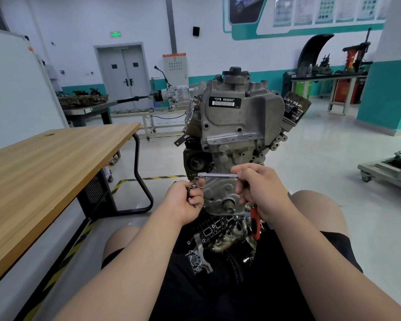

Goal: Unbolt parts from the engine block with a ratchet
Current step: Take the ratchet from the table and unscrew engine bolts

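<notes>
A grey engine block (229, 126) stands upright in front of me, with a black label reading CFB 666660 near its top. My right hand (257, 188) grips the ratchet; its chrome extension bar (218, 175) points left across the block's lower cover, and its red and black handle (254, 221) hangs below the hand. My left hand (188, 200) pinches several small dark bolts (193, 188) just under the bar's left tip. Whether the tip sits on a bolt head I cannot tell.
A wooden table (56, 163) with black legs stands at my left. Loose engine parts (218, 237) lie on the floor between my knees. An oil filter (295, 107) juts from the block's right side. A wheeled stand (384, 167) is at the right.
</notes>
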Action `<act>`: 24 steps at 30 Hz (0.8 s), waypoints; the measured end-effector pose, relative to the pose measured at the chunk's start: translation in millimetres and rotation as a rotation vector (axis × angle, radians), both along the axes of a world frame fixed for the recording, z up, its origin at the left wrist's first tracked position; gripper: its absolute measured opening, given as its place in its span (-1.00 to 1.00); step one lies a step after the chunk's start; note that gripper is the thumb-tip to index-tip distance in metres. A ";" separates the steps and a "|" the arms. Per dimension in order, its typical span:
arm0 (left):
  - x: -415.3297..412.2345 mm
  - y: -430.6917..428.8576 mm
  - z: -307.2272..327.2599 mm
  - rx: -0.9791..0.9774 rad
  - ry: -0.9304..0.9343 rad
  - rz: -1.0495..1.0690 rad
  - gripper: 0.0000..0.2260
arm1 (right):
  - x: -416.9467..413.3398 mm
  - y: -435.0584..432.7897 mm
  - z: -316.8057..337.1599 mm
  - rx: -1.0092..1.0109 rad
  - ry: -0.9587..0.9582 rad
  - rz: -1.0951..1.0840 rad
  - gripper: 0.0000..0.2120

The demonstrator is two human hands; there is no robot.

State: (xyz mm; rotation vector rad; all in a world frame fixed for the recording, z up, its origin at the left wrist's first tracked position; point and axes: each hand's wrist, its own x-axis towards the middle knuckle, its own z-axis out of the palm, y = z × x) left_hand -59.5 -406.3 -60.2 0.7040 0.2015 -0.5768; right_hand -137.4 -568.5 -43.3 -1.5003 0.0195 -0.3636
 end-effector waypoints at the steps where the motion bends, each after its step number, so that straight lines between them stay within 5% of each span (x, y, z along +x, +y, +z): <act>1: -0.8 -0.4 0.2 -0.018 0.012 -0.001 -0.77 | -0.5 -0.6 0.6 -0.004 -0.003 -0.004 -0.81; 24: -4.5 -5.3 -0.4 0.222 -0.140 0.107 -0.72 | -11.4 5.8 4.7 -0.282 -0.029 -0.062 -0.77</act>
